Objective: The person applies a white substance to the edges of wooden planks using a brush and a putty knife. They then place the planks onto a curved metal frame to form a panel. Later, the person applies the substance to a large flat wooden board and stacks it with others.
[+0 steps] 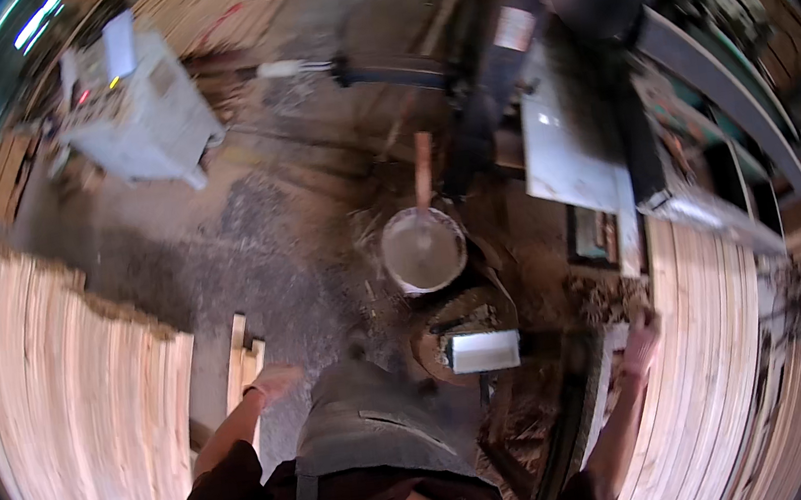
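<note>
My left hand (pixel 277 379) hangs low at my left side, beside short pale wooden strips (pixel 240 358). It is blurred, but its fingers look loosely stretched out with nothing seen in them. My right hand (pixel 640 338) is out to the right, at the near-side edge of a stack of long pale boards (pixel 697 343). Its fingers are too smeared to show whether they grip a board or only touch it. Between my hands, in front of me, stands a round bucket of greyish liquid (pixel 417 256) with a wooden handle (pixel 423 167) sticking up out of it.
A white rectangular block or box (pixel 485 352) lies on a round stand near the bucket. Wide board stacks (pixel 78 390) fill the left side. A grey control cabinet (pixel 142 112) stands far left. Machinery with a pale metal plate (pixel 575 144) rises ahead right; wood scraps litter the floor.
</note>
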The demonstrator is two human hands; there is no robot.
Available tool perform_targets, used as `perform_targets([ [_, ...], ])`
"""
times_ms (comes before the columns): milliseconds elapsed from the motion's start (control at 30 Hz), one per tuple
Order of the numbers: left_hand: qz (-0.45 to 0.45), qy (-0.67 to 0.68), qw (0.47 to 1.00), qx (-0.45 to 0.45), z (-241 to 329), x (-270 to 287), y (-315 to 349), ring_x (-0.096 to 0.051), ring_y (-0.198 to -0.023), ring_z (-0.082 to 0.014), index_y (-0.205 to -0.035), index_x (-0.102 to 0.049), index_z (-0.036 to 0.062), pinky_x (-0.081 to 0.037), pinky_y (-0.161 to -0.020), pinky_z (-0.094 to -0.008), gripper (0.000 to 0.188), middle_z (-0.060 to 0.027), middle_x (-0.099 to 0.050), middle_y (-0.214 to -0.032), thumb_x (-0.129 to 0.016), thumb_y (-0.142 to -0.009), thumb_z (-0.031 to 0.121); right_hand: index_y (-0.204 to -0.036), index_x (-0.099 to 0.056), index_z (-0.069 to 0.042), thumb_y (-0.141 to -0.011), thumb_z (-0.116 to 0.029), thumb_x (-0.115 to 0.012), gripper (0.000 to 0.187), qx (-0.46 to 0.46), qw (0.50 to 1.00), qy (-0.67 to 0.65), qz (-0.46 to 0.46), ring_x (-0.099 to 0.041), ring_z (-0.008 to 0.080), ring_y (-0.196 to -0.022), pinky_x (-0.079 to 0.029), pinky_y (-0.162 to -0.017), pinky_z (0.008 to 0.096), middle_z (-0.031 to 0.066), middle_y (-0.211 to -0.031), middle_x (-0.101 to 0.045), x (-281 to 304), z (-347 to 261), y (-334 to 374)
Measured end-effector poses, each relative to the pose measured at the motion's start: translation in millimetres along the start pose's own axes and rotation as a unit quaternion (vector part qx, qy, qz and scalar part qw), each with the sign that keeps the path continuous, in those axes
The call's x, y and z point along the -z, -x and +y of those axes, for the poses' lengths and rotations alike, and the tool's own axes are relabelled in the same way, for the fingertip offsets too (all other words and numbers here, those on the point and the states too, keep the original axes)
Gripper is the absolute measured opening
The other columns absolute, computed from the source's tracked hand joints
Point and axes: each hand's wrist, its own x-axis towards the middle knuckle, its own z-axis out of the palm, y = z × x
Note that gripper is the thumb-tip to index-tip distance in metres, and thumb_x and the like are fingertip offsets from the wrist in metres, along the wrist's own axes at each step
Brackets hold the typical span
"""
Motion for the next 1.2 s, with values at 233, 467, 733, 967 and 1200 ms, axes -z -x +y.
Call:
perform_targets([
  [233,0.070,0.422,0.871,0.241,-242,29,-32,-0.063,-0.070,-0.0277,-0.104,-0.065,-0.0024,-0.054,-0.059,-0.0445,0.042,-0.0177,-0.069,-0.092,-0.068,-0.095,0.039,-0.113,-0.075,-0.005,-0.102,-0.029,-0.067,0.027,0.040,0.952,-0.025,-0.302,-0.071,0.0239,-0.090,-0.057,-0.082,0.0353,0.0142,-0.104,-0.076,-202,-88,255],
  [467,0.097,0.513,0.839,0.150,-198,158,-114,-0.066,-0.079,-0.0224,-0.129,-0.067,0.0023,-0.055,-0.072,-0.0372,0.056,-0.0132,-0.071,-0.103,-0.072,-0.092,0.044,-0.109,-0.077,-0.012,-0.096,-0.033,-0.067,0.027,-0.037,0.857,0.023,-0.514,-0.073,0.0338,-0.080,-0.058,-0.078,0.0392,0.0146,-0.093,-0.077,-325,-327,343],
  [733,-0.044,0.568,0.815,-0.103,-143,316,-295,-0.059,-0.075,-0.0188,-0.123,-0.062,0.0041,-0.048,-0.062,-0.0327,0.037,-0.0064,-0.064,-0.092,-0.050,-0.104,0.033,-0.111,-0.075,-0.004,-0.099,-0.026,-0.069,0.025,0.155,0.860,-0.131,-0.469,-0.071,0.0187,-0.077,-0.056,-0.073,0.0340,0.0130,-0.081,-0.074,-477,-589,310],
  [967,-0.003,0.677,0.736,0.014,-194,460,-339,-0.066,-0.085,-0.0252,-0.125,-0.062,0.0064,-0.055,-0.071,-0.0374,0.040,-0.0090,-0.070,-0.107,-0.059,-0.104,0.040,-0.111,-0.075,-0.005,-0.098,-0.018,-0.069,0.020,0.214,0.821,-0.146,-0.509,-0.074,0.0189,-0.079,-0.057,-0.073,0.0329,0.0142,-0.085,-0.074,-557,-847,273],
  [1200,0.117,0.659,0.717,0.193,-158,592,-365,-0.062,-0.069,-0.0215,-0.112,-0.062,0.0106,-0.051,-0.060,-0.0375,0.034,-0.0074,-0.064,-0.089,-0.061,-0.102,0.043,-0.113,-0.075,-0.004,-0.099,-0.013,-0.070,0.017,0.360,0.765,-0.226,-0.484,-0.070,0.0125,-0.075,-0.057,-0.072,0.0284,0.0083,-0.087,-0.074,-685,-1068,221],
])
